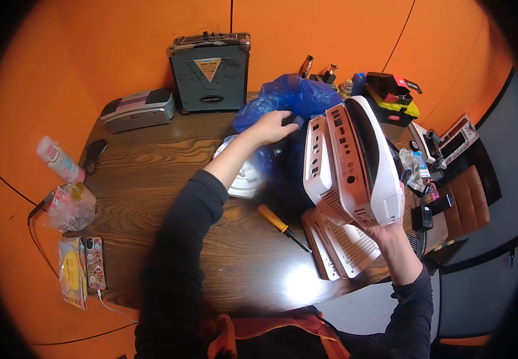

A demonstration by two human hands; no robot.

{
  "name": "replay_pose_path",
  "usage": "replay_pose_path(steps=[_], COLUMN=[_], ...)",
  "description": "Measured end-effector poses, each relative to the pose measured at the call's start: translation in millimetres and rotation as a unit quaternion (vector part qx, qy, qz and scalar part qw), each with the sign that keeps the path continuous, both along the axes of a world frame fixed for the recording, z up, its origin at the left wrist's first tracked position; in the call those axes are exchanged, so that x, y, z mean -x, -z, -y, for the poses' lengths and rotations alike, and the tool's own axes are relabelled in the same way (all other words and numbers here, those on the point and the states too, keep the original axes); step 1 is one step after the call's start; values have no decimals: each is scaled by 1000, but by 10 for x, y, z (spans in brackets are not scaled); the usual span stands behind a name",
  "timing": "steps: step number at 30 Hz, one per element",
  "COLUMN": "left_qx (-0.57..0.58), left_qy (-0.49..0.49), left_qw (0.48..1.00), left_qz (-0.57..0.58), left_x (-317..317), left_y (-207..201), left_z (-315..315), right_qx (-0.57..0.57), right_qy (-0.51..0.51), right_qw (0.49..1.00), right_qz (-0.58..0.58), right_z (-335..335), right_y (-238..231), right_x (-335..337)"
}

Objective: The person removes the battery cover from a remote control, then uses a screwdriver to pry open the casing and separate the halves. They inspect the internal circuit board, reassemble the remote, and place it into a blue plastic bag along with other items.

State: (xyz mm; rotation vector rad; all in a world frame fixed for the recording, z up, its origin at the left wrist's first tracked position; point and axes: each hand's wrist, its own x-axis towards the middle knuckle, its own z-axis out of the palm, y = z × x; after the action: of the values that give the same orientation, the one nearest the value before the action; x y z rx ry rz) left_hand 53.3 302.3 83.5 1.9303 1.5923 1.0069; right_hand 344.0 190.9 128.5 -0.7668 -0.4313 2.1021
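My right hand (385, 232) grips a stack of white set-top boxes (349, 161) from below, tilted on edge above the table. Rows of ports show along their sides, and the outermost has a dark panel. At the mouth of a blue plastic bag (298, 93), my left hand (274, 127) pinches a bit of the film between thumb and fingers. Part of the bag lies behind the held stack. Left of it, a round white device (244, 179) rests on the table, partly under my left forearm. More white vented boxes (349, 245) lie below the raised stack.
A screwdriver with a yellow handle (273, 219) lies on the wooden table (151, 149). A speaker (210, 75) and a grey device (139, 110) stand at the back. A bottle (61, 158), a cup (82, 194) and a phone (95, 263) line the left side. A toolbox (397, 107) sits at the back right.
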Motion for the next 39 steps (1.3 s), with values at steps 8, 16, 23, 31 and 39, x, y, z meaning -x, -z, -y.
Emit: replay_pose_path(steps=[8, 16, 23, 31, 39], left_qx=[17, 34, -216, -423, -154], left_qy=[-327, -185, -169, -64, 19], left_qw=[911, 921, 957, 902, 962], left_qz=[-251, 342, 96, -62, -224], left_x=[473, 1144, 626, 213, -50], left_y=[194, 709, 185, -163, 21], left_z=[218, -70, 513, 875, 1035], right_qx=[-98, -133, -137, -78, -74], right_qy=[-98, -191, -125, -100, 15], right_qw=[988, 970, 975, 965, 951], right_qz=[-67, -67, 118, 231, 300], right_z=[-118, -482, -457, -807, -1366], right_y=[-196, -192, 24, -212, -62], right_x=[404, 1114, 755, 624, 965])
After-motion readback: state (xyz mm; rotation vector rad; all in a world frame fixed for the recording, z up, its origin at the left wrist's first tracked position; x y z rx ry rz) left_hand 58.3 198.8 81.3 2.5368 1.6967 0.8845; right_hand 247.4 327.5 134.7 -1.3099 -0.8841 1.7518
